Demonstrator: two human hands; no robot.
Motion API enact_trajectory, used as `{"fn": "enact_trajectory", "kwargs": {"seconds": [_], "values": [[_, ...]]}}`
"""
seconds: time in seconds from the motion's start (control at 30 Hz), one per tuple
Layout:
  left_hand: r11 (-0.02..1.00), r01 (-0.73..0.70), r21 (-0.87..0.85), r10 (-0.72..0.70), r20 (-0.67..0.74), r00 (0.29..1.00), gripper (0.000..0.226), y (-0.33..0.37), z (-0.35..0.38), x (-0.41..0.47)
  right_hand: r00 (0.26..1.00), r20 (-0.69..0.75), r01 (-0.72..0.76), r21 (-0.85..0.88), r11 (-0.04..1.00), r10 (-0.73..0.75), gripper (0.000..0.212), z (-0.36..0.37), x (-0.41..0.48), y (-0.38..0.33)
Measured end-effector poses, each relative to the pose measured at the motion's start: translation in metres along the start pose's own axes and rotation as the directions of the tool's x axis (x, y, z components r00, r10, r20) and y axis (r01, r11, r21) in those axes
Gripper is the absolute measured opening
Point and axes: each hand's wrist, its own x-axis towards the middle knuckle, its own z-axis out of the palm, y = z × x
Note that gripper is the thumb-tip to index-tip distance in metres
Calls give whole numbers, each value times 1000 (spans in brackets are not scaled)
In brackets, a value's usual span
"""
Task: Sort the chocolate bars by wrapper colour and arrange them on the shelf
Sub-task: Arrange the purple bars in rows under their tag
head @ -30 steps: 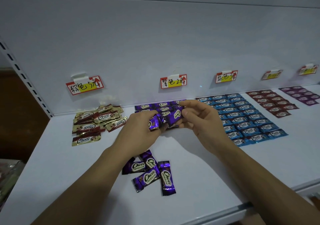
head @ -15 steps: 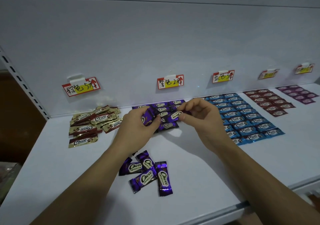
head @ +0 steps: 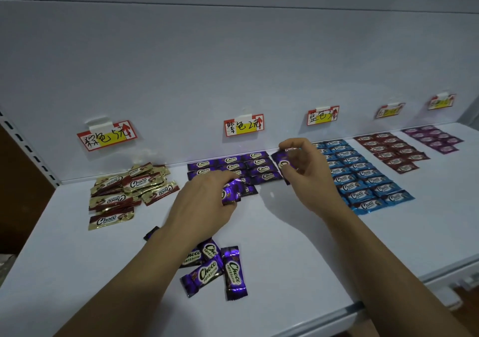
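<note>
Gripping one purple bar (head: 231, 193), left hand (head: 204, 202) sits at 8 o'clock of right hand (head: 307, 173), which pinches second bar (head: 282, 161) at 3 o'clock end of purple rows (head: 234, 167). Hands farther apart than before.

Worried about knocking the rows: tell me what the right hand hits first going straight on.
Likely the right end of the arranged purple rows, via the purple bar the right hand pinches; depth is unclear.

Glossy foil-like wrappers on the purple bars (head: 216, 269) and gold bars (head: 111, 220); the shelf (head: 298, 246) looks smooth, matt white.
</note>
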Motion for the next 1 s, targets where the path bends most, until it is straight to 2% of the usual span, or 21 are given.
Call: {"fn": "enact_trajectory", "kwargs": {"seconds": [0.07, 0.13, 0.23, 0.33, 0.4, 0.5, 0.57, 0.7, 1.0], "values": [[998, -35, 56, 33, 34, 999, 44, 1, 2, 1, 999, 22, 39, -287, 957, -34, 24, -3, 3, 9], [994, -62, 94, 56, 62, 996, 41, 1, 4, 1, 997, 39, 83, -462, 883, -73, 21, -4, 5, 14], [990, -93, 108, 82, 107, 991, 43, 1, 6, 1, 988, 131, 142, -565, 813, -82, 19, -6, 7, 14], [986, -134, 98, 121, 128, 984, 43, 3, 8, 1, 967, 254, 186, -650, 736, -19, 22, -8, 9, 15], [983, -159, 92, 144, 148, 978, 45, 4, 9, 2, 963, 267, 170, -695, 699, 31, 21, -7, 10, 17], [980, -173, 101, 154, 176, 972, 48, 5, 11, 1, 982, 188, 150, -735, 662, -13, 16, -9, 9, 15], [979, -176, 100, 157, 174, 972, 48, 5, 12, 2, 983, 181, 161, -726, 668, -40, 10, -14, 8, 12], [980, -173, 98, 155, 171, 973, 45, 3, 13, 2, 967, 250, 149, -720, 678, 53, 12, -13, 6, 11], [981, -167, 97, 149, 170, 974, 39, 1, 15, 3, 984, 170, 96, -739, 667, 47, 11, -5, 7, 19]]}}
